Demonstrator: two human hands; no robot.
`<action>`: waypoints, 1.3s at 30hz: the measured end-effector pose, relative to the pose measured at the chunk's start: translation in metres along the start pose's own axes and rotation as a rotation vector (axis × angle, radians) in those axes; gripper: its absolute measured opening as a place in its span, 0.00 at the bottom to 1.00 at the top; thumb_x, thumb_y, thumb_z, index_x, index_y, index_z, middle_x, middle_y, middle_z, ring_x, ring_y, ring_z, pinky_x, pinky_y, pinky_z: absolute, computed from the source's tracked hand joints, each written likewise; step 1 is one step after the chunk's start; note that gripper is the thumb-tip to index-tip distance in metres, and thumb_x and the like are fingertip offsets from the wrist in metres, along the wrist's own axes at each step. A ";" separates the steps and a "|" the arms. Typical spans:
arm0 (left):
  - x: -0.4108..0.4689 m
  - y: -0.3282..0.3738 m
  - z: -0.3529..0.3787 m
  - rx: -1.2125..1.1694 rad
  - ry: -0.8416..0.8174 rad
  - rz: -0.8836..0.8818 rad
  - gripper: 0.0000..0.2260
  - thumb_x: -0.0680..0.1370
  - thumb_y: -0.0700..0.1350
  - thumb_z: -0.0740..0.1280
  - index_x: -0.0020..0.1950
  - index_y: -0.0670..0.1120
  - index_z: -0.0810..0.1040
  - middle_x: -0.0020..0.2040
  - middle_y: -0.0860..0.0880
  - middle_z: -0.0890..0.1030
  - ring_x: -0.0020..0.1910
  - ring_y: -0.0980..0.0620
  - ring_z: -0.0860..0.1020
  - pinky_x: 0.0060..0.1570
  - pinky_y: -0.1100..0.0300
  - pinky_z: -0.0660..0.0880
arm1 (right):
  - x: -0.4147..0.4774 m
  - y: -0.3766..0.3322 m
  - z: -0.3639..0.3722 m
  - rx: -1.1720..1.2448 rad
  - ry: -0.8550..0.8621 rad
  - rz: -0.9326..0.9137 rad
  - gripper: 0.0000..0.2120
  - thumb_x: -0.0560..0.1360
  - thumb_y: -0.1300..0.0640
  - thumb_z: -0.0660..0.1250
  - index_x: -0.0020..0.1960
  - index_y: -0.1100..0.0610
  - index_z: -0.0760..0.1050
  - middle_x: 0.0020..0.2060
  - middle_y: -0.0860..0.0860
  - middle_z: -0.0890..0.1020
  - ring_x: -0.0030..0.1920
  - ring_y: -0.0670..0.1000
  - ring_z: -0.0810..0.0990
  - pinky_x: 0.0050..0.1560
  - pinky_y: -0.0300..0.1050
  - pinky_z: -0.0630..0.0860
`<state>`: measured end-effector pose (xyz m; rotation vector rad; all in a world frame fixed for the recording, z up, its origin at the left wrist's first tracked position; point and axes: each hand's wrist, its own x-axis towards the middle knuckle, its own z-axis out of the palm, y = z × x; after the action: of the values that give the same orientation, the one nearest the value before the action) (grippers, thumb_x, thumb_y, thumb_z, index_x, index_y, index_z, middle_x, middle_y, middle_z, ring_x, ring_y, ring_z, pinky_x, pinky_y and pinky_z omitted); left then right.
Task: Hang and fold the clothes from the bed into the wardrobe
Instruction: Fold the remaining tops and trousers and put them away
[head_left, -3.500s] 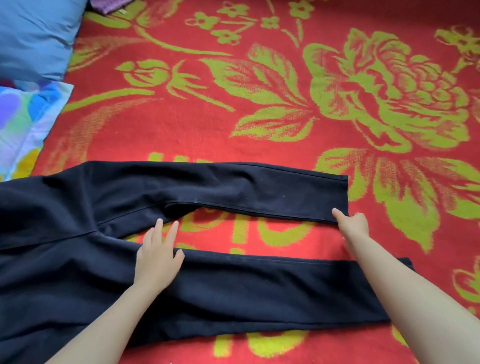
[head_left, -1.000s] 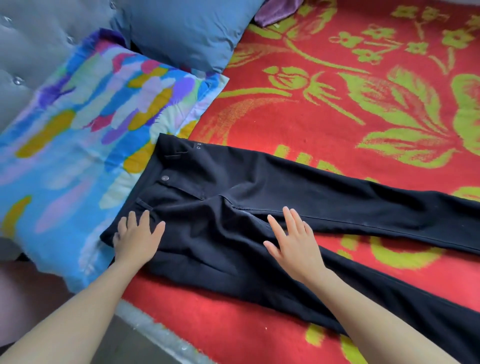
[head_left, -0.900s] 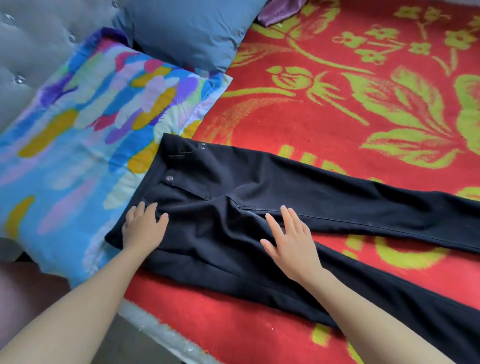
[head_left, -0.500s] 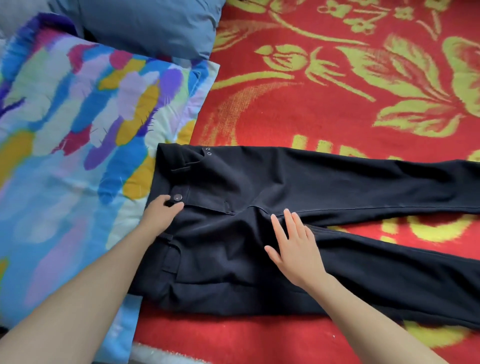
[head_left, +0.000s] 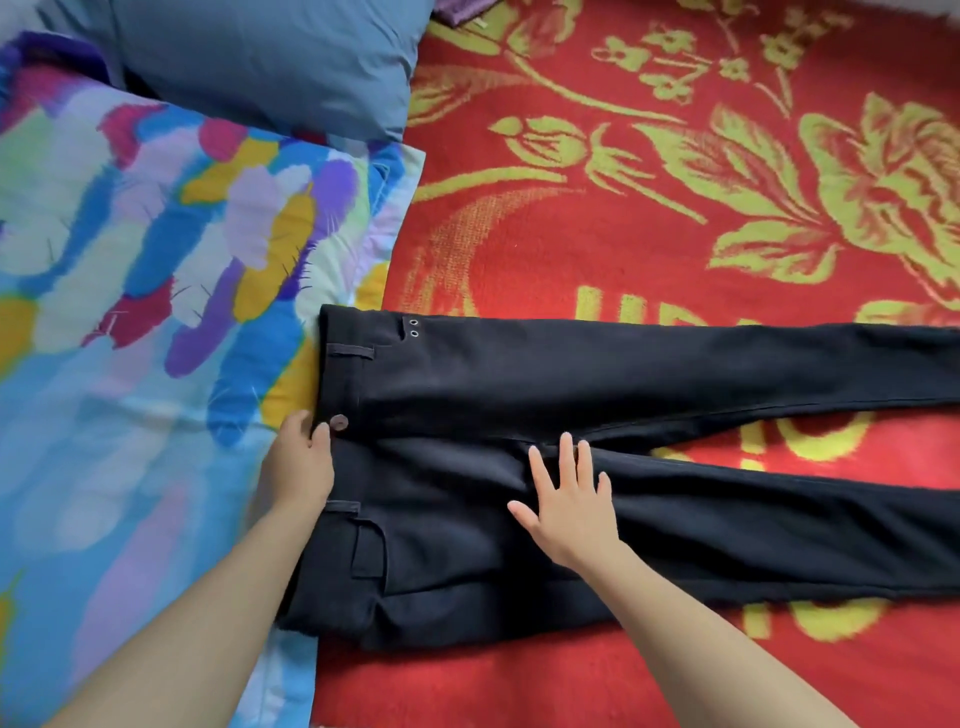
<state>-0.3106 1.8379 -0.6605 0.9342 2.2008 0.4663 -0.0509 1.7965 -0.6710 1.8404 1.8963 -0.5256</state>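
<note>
Where the trousers are: The black trousers (head_left: 519, 395) lie flat on the red blanket (head_left: 571, 244) with yellow-green flowers. Their waist end just lies on the edge of the bright pillow (head_left: 130, 260).
Which way they lie: The long way runs from left to right. The waist is on the left and the two legs run off the right side of the view.
Left hand: The left hand (head_left: 301, 467) is at the waistband (head_left: 340, 384), right beside the button (head_left: 340, 422). Its fingers curl around the edge of the cloth and the thumb sits on top, so it pinches the waistband.
Right hand: The right hand (head_left: 569, 499) lies flat where the two legs meet. Its fingers are straight and spread and press down on the cloth.
What matters next: Both hands sit on the middle line of the trousers. I think one leg gets folded over the other along this line. The left hand is nearer the waist and the right hand is nearer the legs.
How the trousers look: They are dark and smooth with few creases. The legs lie a little apart, with red blanket showing between them.
Other things: A grey-blue pillow (head_left: 270, 57) lies behind the bright one.
</note>
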 end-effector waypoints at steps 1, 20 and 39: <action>0.001 0.000 0.005 -0.032 -0.055 -0.033 0.20 0.81 0.48 0.60 0.71 0.44 0.65 0.63 0.41 0.75 0.61 0.39 0.72 0.56 0.49 0.68 | 0.000 0.000 -0.001 0.007 -0.022 0.022 0.34 0.78 0.36 0.45 0.77 0.51 0.40 0.75 0.61 0.38 0.75 0.62 0.39 0.71 0.60 0.52; -0.088 -0.087 -0.010 0.180 -0.170 -0.069 0.34 0.76 0.42 0.67 0.77 0.52 0.54 0.68 0.43 0.72 0.60 0.37 0.74 0.54 0.48 0.70 | -0.076 0.066 0.093 -0.103 0.032 -0.223 0.53 0.43 0.41 0.82 0.64 0.52 0.66 0.57 0.61 0.79 0.55 0.62 0.80 0.46 0.59 0.78; -0.168 -0.073 0.092 0.727 -0.200 0.867 0.41 0.57 0.50 0.80 0.66 0.46 0.67 0.63 0.34 0.75 0.62 0.36 0.67 0.49 0.36 0.74 | -0.111 0.130 0.108 -0.060 0.447 -0.303 0.21 0.60 0.54 0.71 0.51 0.57 0.72 0.39 0.53 0.78 0.37 0.55 0.76 0.30 0.45 0.72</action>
<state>-0.1958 1.6705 -0.6878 2.2289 1.6826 -0.0936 0.0860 1.6498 -0.6944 1.7457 2.4778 -0.1490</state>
